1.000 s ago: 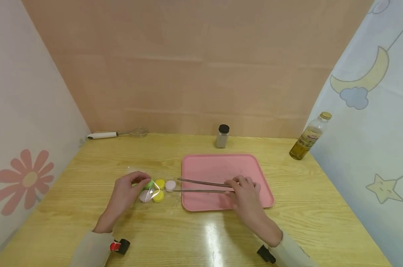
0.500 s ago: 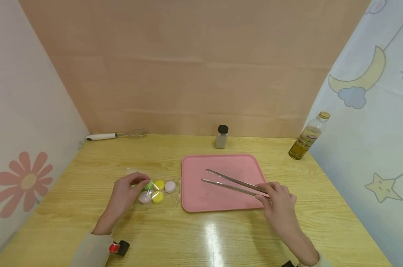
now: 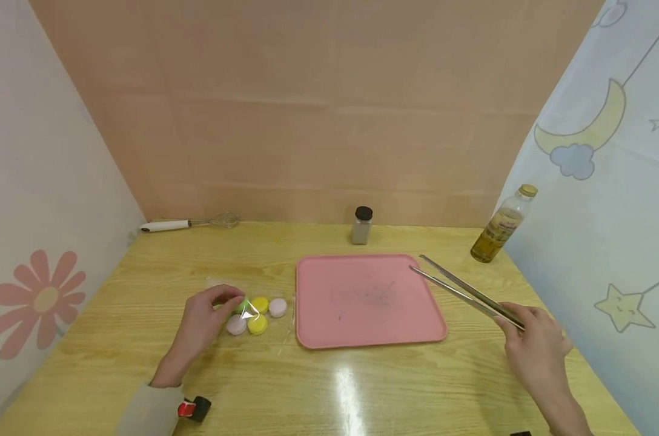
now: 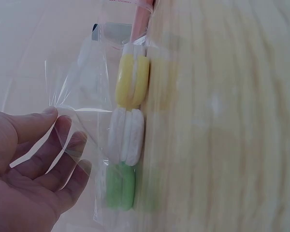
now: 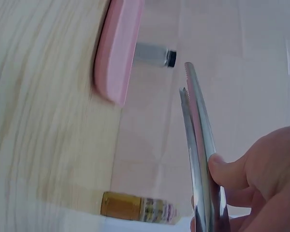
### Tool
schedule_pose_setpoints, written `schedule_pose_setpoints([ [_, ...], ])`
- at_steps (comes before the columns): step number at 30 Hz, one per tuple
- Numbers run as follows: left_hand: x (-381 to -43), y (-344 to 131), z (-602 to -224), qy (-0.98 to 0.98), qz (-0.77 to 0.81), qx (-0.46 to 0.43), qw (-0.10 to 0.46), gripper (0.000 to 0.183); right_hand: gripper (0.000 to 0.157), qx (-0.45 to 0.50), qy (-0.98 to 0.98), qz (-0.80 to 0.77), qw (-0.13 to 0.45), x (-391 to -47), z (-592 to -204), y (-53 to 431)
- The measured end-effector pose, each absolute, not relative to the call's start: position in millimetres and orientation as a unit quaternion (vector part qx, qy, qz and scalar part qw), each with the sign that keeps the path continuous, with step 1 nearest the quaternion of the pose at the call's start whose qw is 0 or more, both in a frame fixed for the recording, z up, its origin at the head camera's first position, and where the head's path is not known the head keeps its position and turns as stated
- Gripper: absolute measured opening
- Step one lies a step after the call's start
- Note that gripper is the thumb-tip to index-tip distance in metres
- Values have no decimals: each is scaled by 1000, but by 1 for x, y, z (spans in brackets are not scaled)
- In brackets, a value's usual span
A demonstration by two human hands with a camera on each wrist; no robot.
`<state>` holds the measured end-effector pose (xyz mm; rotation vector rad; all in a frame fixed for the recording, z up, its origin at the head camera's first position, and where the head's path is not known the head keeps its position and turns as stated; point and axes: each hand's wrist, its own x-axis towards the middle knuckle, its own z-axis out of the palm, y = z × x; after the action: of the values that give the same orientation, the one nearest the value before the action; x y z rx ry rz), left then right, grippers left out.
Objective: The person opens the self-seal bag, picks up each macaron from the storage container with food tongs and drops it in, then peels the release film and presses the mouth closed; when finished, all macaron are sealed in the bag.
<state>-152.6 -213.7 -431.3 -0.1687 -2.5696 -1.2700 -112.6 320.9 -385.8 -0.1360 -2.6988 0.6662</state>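
Observation:
In the head view my left hand (image 3: 201,318) pinches the edge of a clear plastic bag (image 4: 89,112). The film also shows between thumb and fingers in the left wrist view. Inside lie several macarons: yellow ones (image 3: 258,324), pale pink ones (image 3: 277,307) and green ones (image 3: 243,305), resting on the table. My right hand (image 3: 536,348) grips long metal tongs (image 3: 460,283) at the handle end. Their tips, slightly apart with nothing between them, hang near the back right corner of a pink tray (image 3: 370,342).
A black-capped jar (image 3: 361,230) stands behind the tray. At the right back an oil bottle (image 3: 490,245) stands by the patterned side wall. A whisk (image 3: 168,226) with a white handle lies at the back left, along the brown backdrop (image 3: 329,151).
My right hand has carried the tongs away from the macarons, rightward across the tray and beyond its right edge. The left hand and bag have stayed nearly still.

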Motion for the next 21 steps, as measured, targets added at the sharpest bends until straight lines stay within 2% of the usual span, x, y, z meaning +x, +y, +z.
schedule_pose_setpoints([
  [10, -150, -213, -434, -887, -440, -57, 130, 12, 39, -154, -964, 190, 102, -117, -400, 355],
  [21, -151, -215, -433, -889, -435, -54, 135, 10, 46, -173, -969, 172, 36, -130, -413, 371],
])
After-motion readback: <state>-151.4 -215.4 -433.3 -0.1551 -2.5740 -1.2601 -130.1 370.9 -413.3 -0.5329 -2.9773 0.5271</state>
